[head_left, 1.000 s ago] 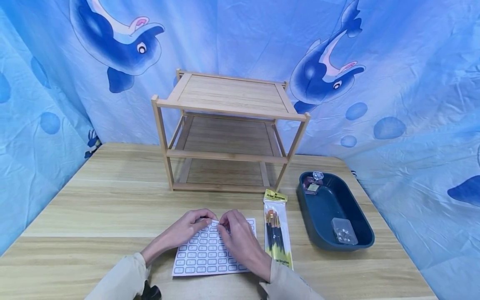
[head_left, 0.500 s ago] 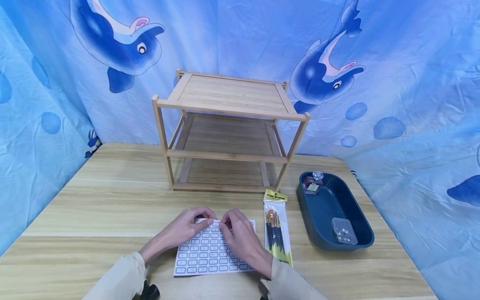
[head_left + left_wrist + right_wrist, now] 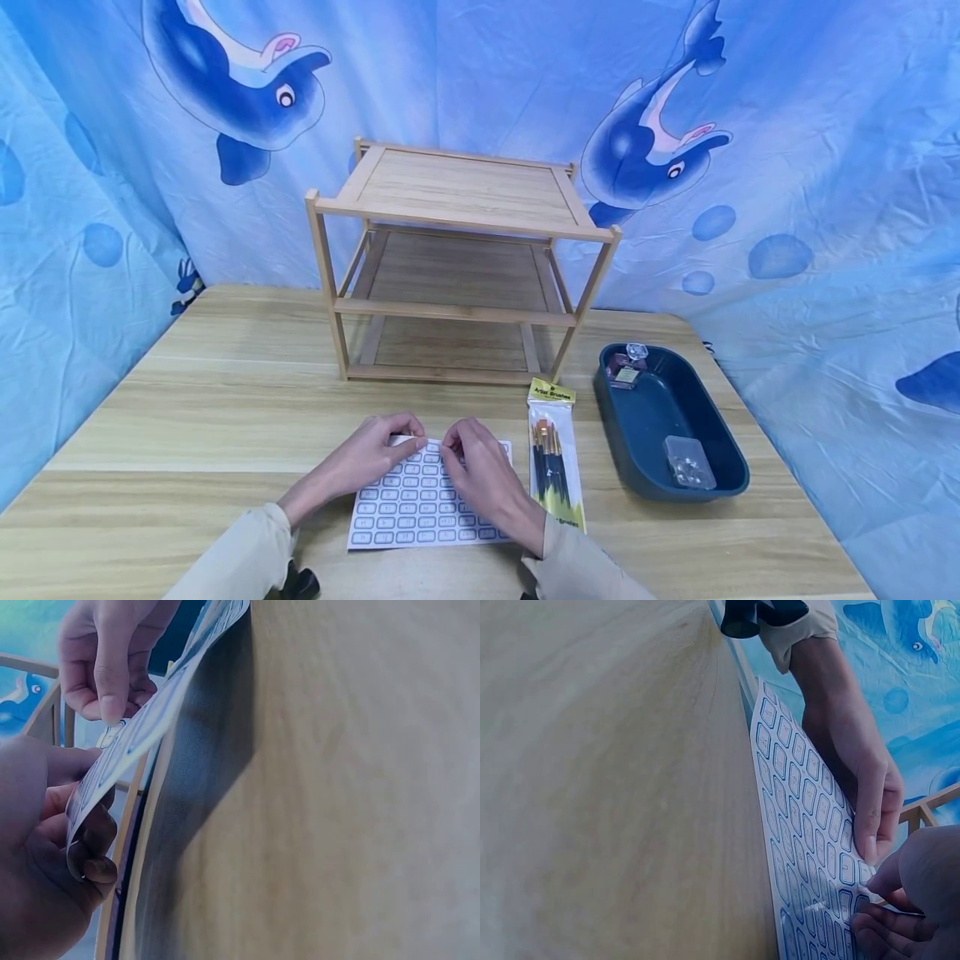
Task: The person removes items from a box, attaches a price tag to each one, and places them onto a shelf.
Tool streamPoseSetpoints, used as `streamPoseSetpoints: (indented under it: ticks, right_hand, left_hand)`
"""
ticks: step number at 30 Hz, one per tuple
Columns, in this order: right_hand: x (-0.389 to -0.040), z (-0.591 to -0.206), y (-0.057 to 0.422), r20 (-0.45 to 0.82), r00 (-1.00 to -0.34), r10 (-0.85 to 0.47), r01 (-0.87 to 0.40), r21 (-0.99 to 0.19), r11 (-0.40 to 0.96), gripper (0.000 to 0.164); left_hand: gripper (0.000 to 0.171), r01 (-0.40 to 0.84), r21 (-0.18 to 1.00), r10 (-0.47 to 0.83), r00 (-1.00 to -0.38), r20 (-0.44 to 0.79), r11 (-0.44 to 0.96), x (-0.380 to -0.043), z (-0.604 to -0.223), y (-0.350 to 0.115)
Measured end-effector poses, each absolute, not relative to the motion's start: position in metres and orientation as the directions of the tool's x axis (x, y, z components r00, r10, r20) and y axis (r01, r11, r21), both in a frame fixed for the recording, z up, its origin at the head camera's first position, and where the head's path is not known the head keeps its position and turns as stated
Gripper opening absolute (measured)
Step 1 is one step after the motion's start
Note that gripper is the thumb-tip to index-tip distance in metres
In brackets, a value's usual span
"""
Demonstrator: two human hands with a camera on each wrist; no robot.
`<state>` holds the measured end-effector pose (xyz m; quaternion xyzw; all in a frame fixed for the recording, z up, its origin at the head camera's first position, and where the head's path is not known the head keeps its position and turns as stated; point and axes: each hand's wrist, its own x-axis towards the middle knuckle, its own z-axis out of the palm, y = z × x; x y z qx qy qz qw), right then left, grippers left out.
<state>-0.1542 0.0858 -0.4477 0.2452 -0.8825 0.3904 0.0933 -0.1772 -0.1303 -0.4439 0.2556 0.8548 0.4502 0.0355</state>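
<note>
A white sticker sheet (image 3: pixel 408 508) printed with rows of blue-outlined, rounded labels is tilted up from the table at its far edge. My left hand (image 3: pixel 367 457) pinches the far left part of that edge, thumb on the printed face and fingers curled behind, as the left wrist view shows. Close beside it, my right hand (image 3: pixel 483 479) bends over the upper part of the sheet. Its thumb and fingertip pinch a small sticker (image 3: pixel 112 735) at the sheet's top edge. In the head view the right hand hides the sheet's right side.
A packet of artist brushes (image 3: pixel 555 458) lies right of the sheet. Farther right stands a dark teal bin (image 3: pixel 626 467) holding a small perfume-like bottle (image 3: pixel 624 367) and a clear plastic case (image 3: pixel 688 462). A three-tier wooden rack (image 3: pixel 457 312) stands behind.
The sheet has shifted slightly, its near edge a little higher in the head view. Both hands stay at its top edge, the left fingertips moving slightly leftward, away from the right.
</note>
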Motion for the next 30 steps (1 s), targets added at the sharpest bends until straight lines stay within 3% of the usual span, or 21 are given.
streamPoseSetpoints:
  ticks: [18,30]
  right_hand:
    - [-0.1538,-0.4484,0.0851,0.342,-0.861,-0.377,-0.507,-0.647,0.57,0.01]
    - [-0.1541,-0.4477,0.0865,0.351,-0.85,-0.393,-0.524,-0.649,0.552,0.011]
  left_hand:
    - [0.011,0.411,0.83,0.478,-0.854,0.206,0.376,-0.1768,-0.4453,-0.1332]
    - [0.011,0.389,0.795,0.421,-0.887,0.188,0.465,-0.1794,-0.4488,-0.1356]
